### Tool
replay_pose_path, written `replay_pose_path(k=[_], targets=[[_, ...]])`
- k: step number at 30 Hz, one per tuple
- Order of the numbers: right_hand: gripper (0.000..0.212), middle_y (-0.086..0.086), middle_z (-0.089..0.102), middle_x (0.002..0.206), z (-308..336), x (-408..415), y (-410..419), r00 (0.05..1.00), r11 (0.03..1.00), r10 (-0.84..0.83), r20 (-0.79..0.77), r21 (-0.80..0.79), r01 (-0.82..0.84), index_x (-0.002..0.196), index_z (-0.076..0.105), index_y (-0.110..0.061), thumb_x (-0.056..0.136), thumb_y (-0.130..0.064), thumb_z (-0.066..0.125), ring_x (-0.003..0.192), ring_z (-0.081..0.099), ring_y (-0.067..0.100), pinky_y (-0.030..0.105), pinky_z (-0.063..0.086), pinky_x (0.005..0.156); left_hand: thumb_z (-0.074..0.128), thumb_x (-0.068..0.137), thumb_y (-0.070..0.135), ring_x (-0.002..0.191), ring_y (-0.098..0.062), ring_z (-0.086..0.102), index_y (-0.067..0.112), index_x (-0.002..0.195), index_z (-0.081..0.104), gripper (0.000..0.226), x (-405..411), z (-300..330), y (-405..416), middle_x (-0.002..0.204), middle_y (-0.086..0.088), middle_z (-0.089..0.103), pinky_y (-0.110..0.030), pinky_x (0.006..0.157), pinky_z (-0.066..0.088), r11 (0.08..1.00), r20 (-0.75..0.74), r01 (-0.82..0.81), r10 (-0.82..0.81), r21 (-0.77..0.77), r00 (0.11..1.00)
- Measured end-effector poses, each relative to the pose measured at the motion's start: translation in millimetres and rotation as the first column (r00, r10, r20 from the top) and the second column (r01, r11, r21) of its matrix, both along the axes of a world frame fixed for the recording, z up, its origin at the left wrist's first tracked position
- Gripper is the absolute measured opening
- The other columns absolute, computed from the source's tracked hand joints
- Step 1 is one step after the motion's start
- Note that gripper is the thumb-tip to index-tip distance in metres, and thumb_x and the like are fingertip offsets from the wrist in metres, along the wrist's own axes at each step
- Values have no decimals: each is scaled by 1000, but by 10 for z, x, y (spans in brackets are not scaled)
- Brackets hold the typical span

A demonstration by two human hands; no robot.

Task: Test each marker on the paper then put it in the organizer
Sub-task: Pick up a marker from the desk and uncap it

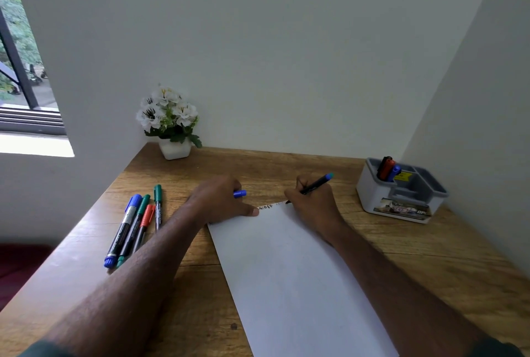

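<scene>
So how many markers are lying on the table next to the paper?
4, side by side left of the paper: blue marker, long green marker, red marker, short green marker. The left arm may hide more.

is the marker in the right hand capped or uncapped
Uncapped. The marker in the right hand has its bare dark tip on the paper, and the left hand holds a blue cap.

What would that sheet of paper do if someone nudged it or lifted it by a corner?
The paper looks thin and lies flat on the smooth wooden desk, so it would probably slide easily; the left hand seems to be pinning it. Lifted by a corner, a single sheet would likely droop.
</scene>
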State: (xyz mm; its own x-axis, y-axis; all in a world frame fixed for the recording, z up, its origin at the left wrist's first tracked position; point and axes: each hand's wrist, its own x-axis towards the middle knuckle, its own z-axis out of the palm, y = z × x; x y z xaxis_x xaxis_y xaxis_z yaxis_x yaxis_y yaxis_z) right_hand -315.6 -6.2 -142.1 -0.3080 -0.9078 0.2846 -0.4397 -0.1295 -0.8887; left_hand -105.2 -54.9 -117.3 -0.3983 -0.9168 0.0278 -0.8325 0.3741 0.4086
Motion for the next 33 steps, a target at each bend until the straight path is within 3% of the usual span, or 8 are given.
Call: replay_pose_path(k=[5,10,14,22,28,33], targets=[[40,-5,34,51,20,10,13,1000,1000,-13,22,10,13,52,34,-19,76,-6,64,52,32,9,29,30,54,76,76,60,68,-10,49,25,75,51,43,7,-2,-3,74,4,54,-27,57,33,1000,2,6,-6,0,1000],[36,-1,37,55,9,11,3,999,1000,-19,26,21,18,54,37,-19,75,-9,65,56,36,12,33,32,57,76,76,59,68,-10,50,24,75,52,43,3,-1,10,73,4,56,-27,57,34,1000,-1,4,-4,3,1000],[29,4,38,58,19,12,15,999,1000,-20,35,21,19,60,41,-7,76,-7,64,58,37,14,33,32,58,75,76,61,71,-11,52,25,78,54,42,4,-12,1,76,4,58,-27,60,37,1000,11,9,-9,-9,1000],[32,4,33,58,41,16,34,1000,1000,-22,22,12,22,59,38,-13,75,-6,64,57,31,13,32,27,56,75,76,60,70,-10,51,25,78,53,41,4,0,11,76,4,57,-27,59,36,1000,13,8,-8,-13,1000],[34,1,39,54,42,19,26,999,999,-35,34,25,34,54,40,-15,76,-6,65,57,39,13,33,35,57,74,77,60,71,-10,51,24,82,55,41,1,10,21,78,4,58,-27,59,36,1000,20,9,-8,-18,1000],[29,7,36,60,52,17,34,998,1000,-27,65,7,27,60,41,-10,76,-3,64,59,34,16,30,29,56,74,77,60,73,-12,53,20,87,60,44,9,15,33,80,1,61,-27,60,39,1000,17,9,-9,-23,1000]])
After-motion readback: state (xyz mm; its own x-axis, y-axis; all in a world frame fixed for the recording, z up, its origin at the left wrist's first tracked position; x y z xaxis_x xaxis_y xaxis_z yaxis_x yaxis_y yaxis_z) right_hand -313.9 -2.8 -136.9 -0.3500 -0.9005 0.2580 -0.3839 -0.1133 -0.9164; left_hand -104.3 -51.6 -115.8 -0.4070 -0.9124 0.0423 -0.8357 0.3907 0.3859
